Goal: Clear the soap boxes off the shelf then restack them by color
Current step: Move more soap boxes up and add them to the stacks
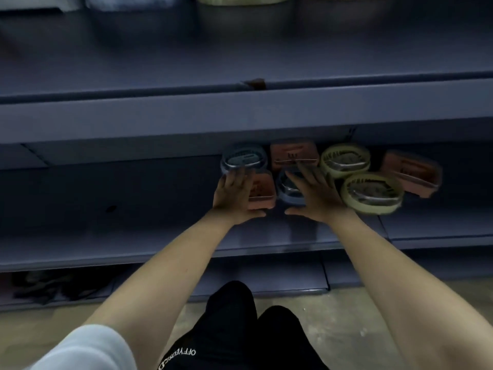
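Both arms stretched into the grey metal shelf point(160, 231): left hand point(234, 192) flat on rectangular orange plastic soap box point(262, 190), right hand point(313, 192) spread over round blue-grey soap box point(286, 192), neither grasping

Left hand point(234, 192) and right hand point(310, 194) spread flat over soap boxes point(372, 193), low grey shelf point(106, 244), picture blurred

A pale green container point(241, 0) is seen at the top edge on the upper blue-grey shelf point(186, 62), whose front lip is marked by a brown patch point(256, 83), while dark items point(40, 285) are tucked under the lowest board above the beige floor point(346, 329).
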Tool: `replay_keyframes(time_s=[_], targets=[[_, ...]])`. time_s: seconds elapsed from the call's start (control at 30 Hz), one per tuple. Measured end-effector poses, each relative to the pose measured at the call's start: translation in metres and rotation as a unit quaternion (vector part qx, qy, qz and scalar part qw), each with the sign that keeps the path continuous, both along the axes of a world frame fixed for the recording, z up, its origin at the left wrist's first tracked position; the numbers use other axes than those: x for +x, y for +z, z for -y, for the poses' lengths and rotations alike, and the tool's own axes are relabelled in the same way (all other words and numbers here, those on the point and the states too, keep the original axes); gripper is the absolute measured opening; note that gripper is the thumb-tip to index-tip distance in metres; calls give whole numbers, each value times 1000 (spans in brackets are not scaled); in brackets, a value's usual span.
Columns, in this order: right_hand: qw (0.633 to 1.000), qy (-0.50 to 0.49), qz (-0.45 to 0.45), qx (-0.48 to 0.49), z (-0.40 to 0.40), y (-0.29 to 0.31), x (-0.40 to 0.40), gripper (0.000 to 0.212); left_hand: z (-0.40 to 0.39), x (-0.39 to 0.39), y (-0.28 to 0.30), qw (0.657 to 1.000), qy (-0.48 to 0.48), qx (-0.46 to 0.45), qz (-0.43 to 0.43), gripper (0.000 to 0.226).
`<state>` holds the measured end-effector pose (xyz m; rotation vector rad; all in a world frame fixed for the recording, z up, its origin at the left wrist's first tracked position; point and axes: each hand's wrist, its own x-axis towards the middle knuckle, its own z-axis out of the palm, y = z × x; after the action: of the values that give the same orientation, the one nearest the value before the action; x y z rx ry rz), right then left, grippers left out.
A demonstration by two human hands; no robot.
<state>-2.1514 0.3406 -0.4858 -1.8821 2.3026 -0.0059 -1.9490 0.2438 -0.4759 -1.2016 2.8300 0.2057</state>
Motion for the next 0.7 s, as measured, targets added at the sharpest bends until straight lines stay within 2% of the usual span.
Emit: replay_keyframes(time_s=[0.17,0.3,0.43,0.7], targets=[[1000,-7,14,17,16,-17,-13,107,16,-7,-18,1000,1,13,18,117],[998,-23,56,3,15,-20,-13,94,18,-9,-21,999,17,38,-4,110],[998,-44,38,12,6,-8,3,87,10,-4,-14,999,36,31,-17,109],[999,-32,-4,44,-41,22,38,80,-28,23,12,997,22,63,40,104]])
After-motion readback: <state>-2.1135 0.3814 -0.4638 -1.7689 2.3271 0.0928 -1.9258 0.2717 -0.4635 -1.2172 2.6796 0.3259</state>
